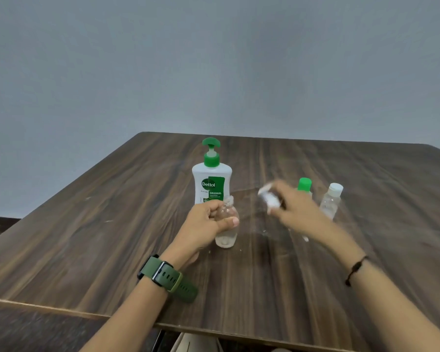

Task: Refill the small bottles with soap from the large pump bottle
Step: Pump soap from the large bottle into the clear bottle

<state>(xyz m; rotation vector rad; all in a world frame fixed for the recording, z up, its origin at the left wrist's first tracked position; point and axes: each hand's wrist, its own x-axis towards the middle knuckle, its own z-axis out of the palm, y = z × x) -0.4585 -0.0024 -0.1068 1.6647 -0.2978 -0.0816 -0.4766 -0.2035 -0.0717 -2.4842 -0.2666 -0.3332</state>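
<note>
From the head camera, a clear small bottle (226,224), uncapped and nearly empty, stands on the table (87,237) before the white pump bottle (211,184); the left hand (208,224) grips it; the blurred right hand (294,207) pinches what seems a white cap (268,196).

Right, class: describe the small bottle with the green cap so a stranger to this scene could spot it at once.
Start at the big white Dettol pump bottle standing on the wooden table. Look to its right, past the person's right hand, where two small clear bottles stand close together. The green-capped bottle is the nearer to the pump bottle; its neighbour has a white cap.
</note>
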